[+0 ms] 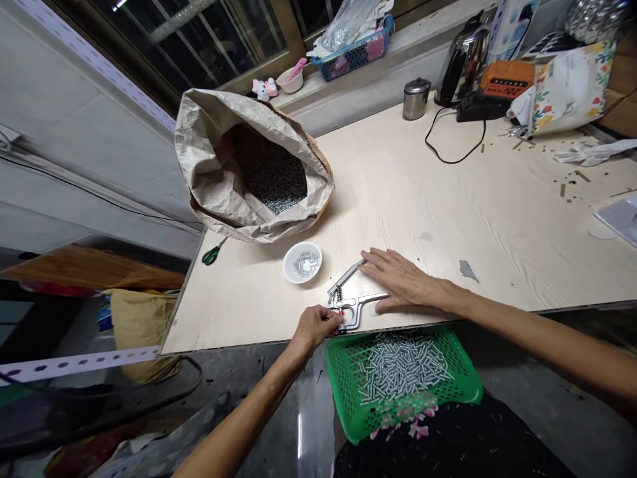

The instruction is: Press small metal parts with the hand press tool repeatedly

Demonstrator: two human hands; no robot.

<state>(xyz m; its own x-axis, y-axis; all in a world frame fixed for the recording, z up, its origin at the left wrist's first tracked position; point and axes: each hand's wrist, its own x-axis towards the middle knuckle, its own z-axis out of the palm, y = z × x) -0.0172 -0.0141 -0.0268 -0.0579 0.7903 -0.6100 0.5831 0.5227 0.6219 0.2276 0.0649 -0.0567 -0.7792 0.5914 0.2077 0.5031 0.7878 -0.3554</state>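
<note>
Near the front edge of the table lies a pair of silver snap-fastener pliers (354,307), its handles spread, with a spring and a small red part at the jaws. My left hand (318,326) is closed in a pinch at the jaws; what sits between the fingertips is too small to make out. Over the handle ends rests my right hand (405,282), its fingers stretched out and its fingertips at the upper handle. Behind the pliers stands a white bowl (287,271) with small metal pieces. Below the table edge, a green basket (343,415) holds many short metal pins.
A large woven sack (209,166) of small dark metal parts stands at the back left. Green-handled scissors (212,255) lie beside it. Farther back are a metal canister (417,99), a kettle (462,60) and a black cable (450,160). A grey scrap (468,270) lies at right.
</note>
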